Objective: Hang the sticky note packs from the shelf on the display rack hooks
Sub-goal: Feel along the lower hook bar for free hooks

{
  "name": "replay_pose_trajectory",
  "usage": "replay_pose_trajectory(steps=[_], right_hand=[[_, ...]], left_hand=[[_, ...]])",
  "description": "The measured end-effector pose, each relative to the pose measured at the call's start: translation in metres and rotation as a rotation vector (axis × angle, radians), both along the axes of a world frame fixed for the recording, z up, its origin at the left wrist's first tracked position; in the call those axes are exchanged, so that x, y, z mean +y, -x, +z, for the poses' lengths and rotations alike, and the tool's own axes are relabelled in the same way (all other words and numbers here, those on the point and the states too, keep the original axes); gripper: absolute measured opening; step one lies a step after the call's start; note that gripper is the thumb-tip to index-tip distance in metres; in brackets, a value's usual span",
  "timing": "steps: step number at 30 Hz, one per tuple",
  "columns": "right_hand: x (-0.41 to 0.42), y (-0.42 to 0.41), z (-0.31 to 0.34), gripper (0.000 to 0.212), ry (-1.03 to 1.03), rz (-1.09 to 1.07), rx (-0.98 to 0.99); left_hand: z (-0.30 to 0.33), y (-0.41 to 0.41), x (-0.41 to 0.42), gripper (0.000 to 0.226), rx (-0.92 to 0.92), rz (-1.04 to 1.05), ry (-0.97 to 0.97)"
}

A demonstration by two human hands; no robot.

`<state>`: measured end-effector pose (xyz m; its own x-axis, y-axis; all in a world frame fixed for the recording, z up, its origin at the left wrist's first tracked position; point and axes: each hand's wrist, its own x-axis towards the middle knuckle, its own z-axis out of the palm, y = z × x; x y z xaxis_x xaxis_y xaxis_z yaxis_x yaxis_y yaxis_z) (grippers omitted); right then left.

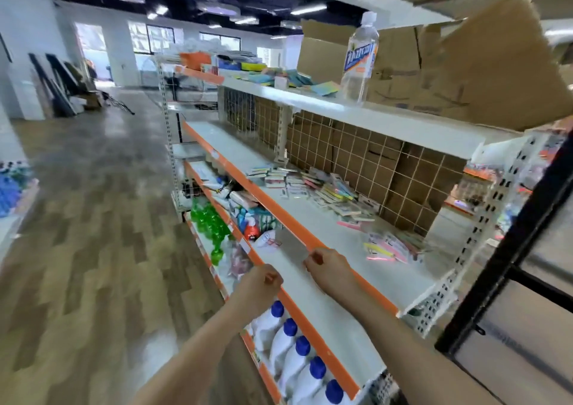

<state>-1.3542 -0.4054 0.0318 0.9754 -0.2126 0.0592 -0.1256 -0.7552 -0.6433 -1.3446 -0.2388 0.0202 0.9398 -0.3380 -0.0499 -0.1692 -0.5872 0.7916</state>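
Several sticky note packs (322,192) lie in a loose heap on the white middle shelf (313,224), against the wire grid back panel (366,162). More packs in clear wrappers (389,248) lie further right. My left hand (262,282) is curled into a fist, holding nothing, in front of a lower orange shelf edge. My right hand (325,266) is also curled, holding nothing, over the orange front edge (279,212) of the middle shelf, well short of the packs. No hooks are visible on the grid.
A clear water bottle (359,57) and an open cardboard box (449,63) stand on the top shelf with more coloured pads (279,77). Lower shelves hold green bottles (210,221) and white blue-capped bottles (297,352). Wood floor spreads left; a black frame (511,243) stands right.
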Motion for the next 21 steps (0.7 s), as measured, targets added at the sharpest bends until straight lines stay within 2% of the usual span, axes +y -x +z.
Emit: replay_pose_trajectory(steps=[10,21], right_hand=[[0.014,-0.169,0.007,0.021,0.02,0.021,-0.058],[0.007,-0.272,-0.014,0.018,0.059,-0.024,-0.015]], left_hand=[[0.03,-0.155,0.017,0.019,-0.05,0.087,-0.08],[0.005,-0.279,0.005,0.023,-0.081,0.054,-0.113]])
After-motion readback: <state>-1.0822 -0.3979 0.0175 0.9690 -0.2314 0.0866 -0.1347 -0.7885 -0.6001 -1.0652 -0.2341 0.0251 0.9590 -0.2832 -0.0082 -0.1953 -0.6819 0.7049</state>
